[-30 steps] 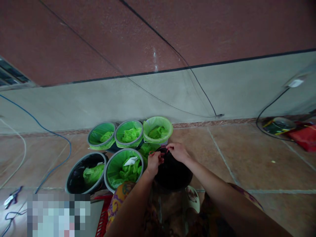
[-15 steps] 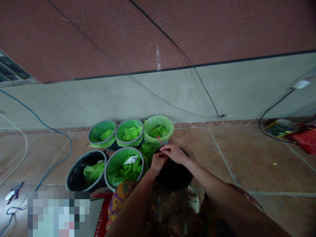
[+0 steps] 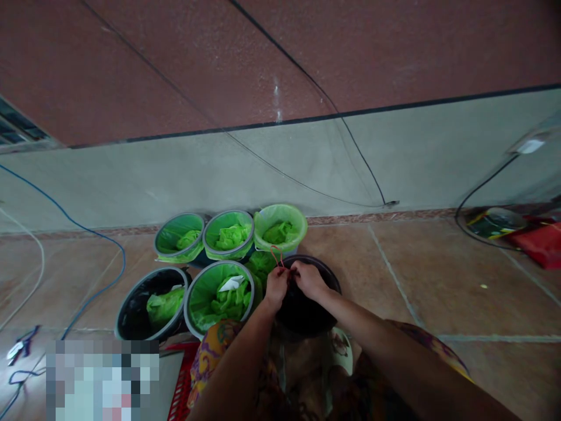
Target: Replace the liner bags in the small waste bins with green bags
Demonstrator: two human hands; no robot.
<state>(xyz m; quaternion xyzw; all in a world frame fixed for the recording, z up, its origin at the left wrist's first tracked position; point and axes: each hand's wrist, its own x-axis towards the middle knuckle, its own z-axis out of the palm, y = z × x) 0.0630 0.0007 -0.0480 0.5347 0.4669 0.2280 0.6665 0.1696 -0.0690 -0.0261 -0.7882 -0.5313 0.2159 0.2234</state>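
My left hand [image 3: 277, 287] is closed, its fingertips pinching a thin red string [image 3: 277, 254]. A narrow loop of the string sticks up above these fingers. Close against it, my right hand [image 3: 309, 280] is closed too, thumb and fingers pinched at the string's lower part; the exact grip is hidden. Both hands are over the mouth of a dark round bucket [image 3: 307, 318], whose inside is too dark to make out. Just left of the hands stands a grey-rimmed bin [image 3: 188, 313] lined with green plastic, with a crumpled green bag and a white piece inside.
Several more bins stand along the wall, among them a pale green-lined one [image 3: 302, 225] and a black-lined one [image 3: 127, 310]. A red basket [image 3: 184, 374] is by my left knee. A blue cable [image 3: 99, 234] crosses the tiled floor; a red bag [image 3: 537, 242] lies right.
My right hand has come down beside the left, its fingers now curled in. The red string, earlier stretched up near the right fingertips, now stands as an open loop above the left hand.
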